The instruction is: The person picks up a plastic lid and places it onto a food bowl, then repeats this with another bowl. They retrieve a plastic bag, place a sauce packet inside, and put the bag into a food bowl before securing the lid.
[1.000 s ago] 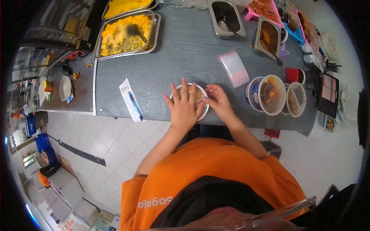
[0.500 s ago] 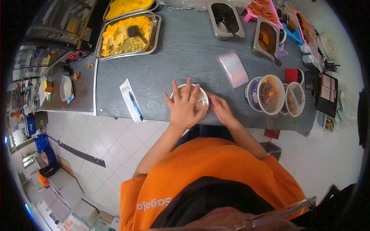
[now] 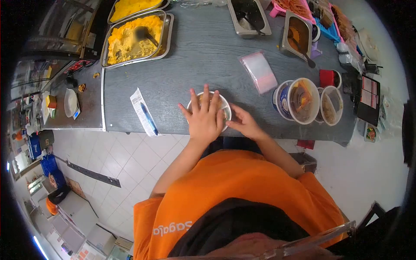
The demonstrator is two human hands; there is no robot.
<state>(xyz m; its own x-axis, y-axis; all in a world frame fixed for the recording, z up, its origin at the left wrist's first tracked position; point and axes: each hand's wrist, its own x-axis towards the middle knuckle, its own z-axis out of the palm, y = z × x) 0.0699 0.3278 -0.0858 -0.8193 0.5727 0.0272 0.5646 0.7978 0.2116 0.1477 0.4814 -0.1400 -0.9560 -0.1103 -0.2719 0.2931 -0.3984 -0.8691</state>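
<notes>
A round bowl with a clear top (image 3: 224,104) stands near the table's front edge. Spread flat across its top is my left hand (image 3: 203,119), fingers apart and pointing away from me. My right hand (image 3: 245,125) is at the bowl's right side, fingers curved and apart, with the fingertips at its rim. What is inside the bowl is mostly hidden under my left hand. To the left lie a printed paper strip (image 3: 139,106) and a blue pen (image 3: 149,119) on top of it.
Metal trays of yellow food (image 3: 130,41) stand at the back left, one with a dark scoop. Behind and right are two metal containers (image 3: 247,18) (image 3: 297,37), a pack of plastic bags (image 3: 258,72), and tubs (image 3: 303,102). A scale (image 3: 72,104) is far left.
The view has shifted slightly. My left hand still lies on the bowl, a little further left on its top, and my right fingers have come closer around the rim.
</notes>
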